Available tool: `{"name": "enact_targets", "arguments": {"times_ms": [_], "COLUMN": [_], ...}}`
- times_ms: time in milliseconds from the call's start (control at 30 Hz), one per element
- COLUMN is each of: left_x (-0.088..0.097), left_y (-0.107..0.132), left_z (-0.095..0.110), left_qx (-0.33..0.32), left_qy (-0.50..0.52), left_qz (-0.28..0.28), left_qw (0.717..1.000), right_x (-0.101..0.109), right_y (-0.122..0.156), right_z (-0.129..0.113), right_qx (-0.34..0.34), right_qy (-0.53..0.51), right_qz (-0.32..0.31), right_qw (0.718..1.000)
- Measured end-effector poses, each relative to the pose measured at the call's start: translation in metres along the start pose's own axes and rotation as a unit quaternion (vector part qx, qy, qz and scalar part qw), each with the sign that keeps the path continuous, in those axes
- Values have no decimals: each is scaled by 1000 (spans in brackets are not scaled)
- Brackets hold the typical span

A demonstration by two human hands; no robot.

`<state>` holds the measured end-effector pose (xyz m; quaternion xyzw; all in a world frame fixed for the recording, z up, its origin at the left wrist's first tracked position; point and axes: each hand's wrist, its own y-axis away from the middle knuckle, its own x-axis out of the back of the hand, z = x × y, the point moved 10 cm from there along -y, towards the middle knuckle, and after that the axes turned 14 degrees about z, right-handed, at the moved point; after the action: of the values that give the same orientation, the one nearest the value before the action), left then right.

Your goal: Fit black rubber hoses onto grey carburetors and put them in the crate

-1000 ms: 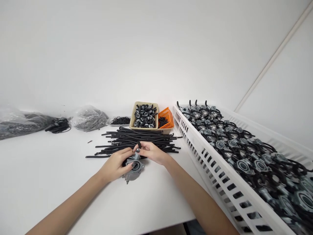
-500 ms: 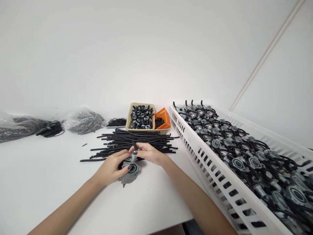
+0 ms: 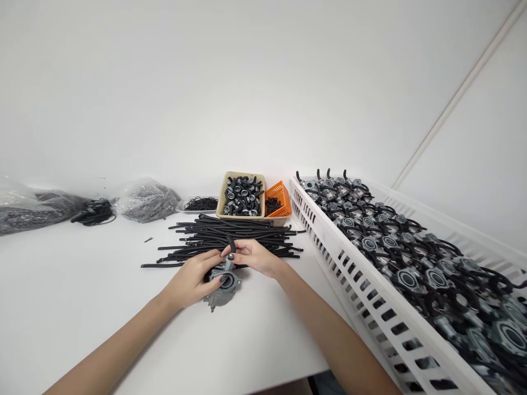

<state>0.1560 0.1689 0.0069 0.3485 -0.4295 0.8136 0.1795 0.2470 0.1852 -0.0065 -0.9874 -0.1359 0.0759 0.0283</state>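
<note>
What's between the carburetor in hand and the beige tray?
A pile of black rubber hoses lies between the carburetor and the beige tray, in the head view.

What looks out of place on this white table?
A small dark scrap lies alone on the white table, left of the pile of black rubber hoses. It looks odd because the other loose parts sit in piles, bags or containers.

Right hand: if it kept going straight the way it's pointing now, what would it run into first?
Most likely the left hand's fingers, just past the right hand's fingertips, above the carburetor. Depth is hard to judge from this view, so they may already be touching.
</note>
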Motion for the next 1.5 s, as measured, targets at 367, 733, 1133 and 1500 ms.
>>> {"name": "enact_targets", "arguments": {"times_ms": [367,733,1133,1500], "left_x": [-1,-2,0,1], "left_y": [-3,0,-3,-3], "left_z": [5,0,8,9], "left_qx": [9,13,-1,-4], "left_qy": [18,5,10,8], "left_qz": [-22,-17,-20,-16], "left_qw": [1000,1000,1000,1000], "right_x": [0,-2,1,1], "right_y": [-2,1,-2,0], "right_z": [7,-1,-3,-2], "right_qx": [-17,2,17,11], "right_qy": [-11,-16,-12,-23], "right_qz": [-9,-8,21,13], "right_qw": [1000,1000,1000,1000]}}
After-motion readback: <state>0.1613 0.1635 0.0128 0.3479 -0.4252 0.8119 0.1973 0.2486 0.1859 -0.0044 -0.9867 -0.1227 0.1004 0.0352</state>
